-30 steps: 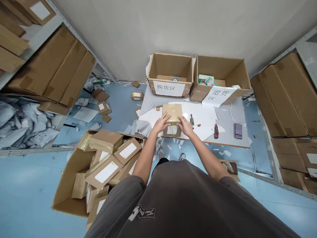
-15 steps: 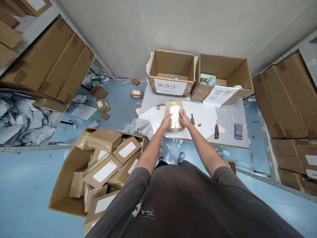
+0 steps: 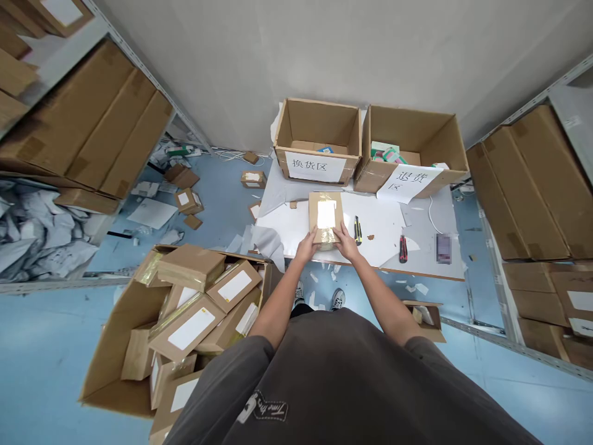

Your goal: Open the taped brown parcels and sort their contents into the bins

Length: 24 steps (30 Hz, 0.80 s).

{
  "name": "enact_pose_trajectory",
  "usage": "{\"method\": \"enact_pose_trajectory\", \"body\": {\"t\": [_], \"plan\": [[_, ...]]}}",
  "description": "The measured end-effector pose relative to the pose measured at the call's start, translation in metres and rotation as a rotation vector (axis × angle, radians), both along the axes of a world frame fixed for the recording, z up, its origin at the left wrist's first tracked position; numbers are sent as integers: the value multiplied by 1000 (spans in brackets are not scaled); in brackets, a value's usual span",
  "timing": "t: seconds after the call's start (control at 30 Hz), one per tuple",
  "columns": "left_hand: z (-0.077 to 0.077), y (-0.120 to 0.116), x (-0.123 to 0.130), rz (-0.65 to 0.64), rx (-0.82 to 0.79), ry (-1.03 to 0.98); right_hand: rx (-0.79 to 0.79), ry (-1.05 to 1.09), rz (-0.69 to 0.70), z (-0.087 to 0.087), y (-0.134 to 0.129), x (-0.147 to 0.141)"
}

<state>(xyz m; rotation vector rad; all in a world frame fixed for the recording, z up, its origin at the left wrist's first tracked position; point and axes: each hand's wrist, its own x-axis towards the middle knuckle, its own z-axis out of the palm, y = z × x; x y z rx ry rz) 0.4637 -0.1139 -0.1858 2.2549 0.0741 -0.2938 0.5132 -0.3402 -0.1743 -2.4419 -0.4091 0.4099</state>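
Note:
A small taped cardboard box (image 3: 326, 230) with a white label on top is at the front of the white table (image 3: 380, 213). My left hand (image 3: 307, 246) grips its near left corner, and my right hand (image 3: 345, 242) grips the near right corner. Fingers of both hands are closed on its sides; their undersides are hidden. Just right of the box lies a black and yellow utility knife (image 3: 357, 230). Farther right is a red and black utility knife (image 3: 403, 249).
Two open cartons with handwritten signs, a left carton (image 3: 290, 162) and a right carton (image 3: 365, 173), stand at the table's back. A big carton (image 3: 99, 371) full of parcels is at my left. Shelves with boxes (image 3: 523, 185) flank both sides. A phone-like item (image 3: 443, 248) lies right.
Both hands have slid from the box's sides toward its near corners, and its near edge looks slightly raised. The camera view has shifted a little.

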Motion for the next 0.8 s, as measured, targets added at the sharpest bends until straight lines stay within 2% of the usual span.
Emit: {"method": "enact_pose_trajectory", "body": {"t": [0.1,0.2,0.3,0.37,0.5,0.63,0.8], "plan": [[30,13,9,35,86,-16,-4,-82,24,27,4,18],[64,27,28,125,197,-43,16,-167,49,58,9,43],[83,32,56,196,279,-48,21,-192,48,75,20,71],[83,30,72,220,289,7,13,-177,10,74,31,85],[63,25,84,211,140,-12,40,-129,-74,56,47,93],[45,34,57,173,52,-100,51,-106,-35,42,34,71],[35,32,22,16,30,-91,63,-38,42,25,8,28]]}}
